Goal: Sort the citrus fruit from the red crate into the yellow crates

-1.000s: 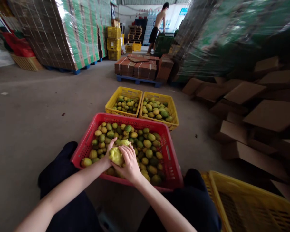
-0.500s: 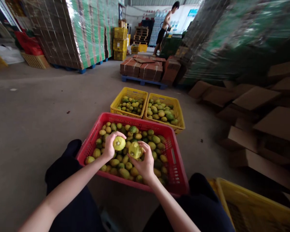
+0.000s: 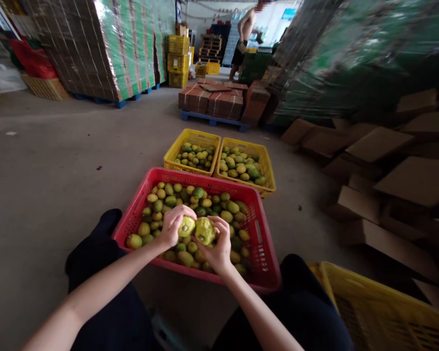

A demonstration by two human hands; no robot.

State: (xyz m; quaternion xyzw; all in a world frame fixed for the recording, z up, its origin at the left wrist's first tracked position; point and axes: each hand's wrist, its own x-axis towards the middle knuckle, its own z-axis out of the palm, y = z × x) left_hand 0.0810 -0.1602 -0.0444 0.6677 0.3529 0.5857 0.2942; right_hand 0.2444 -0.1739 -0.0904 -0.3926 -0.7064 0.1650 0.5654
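Note:
My left hand (image 3: 173, 225) is closed around a yellow-green papaya (image 3: 186, 226), its stem end turned towards me. In my right hand (image 3: 219, 245) I grip a second, lumpier papaya (image 3: 205, 231) with ridged sides. The two fruits are side by side, almost touching, above a red plastic crate (image 3: 267, 243). That crate holds many green and yellow papayas (image 3: 185, 258), some of them hidden behind my hands.
Two yellow crates (image 3: 219, 158) of similar fruit stand just beyond the red one. Another yellow crate (image 3: 384, 297) is at my right knee. Cardboard boxes (image 3: 376, 146) lie along the right. Farther back are bundled cardboard on a blue pallet (image 3: 212, 119) and a person (image 3: 243, 39).
My left hand has moved right and slightly down, bringing its papaya closer to the one in my right hand. The view has shifted a little. The person in the background has changed posture.

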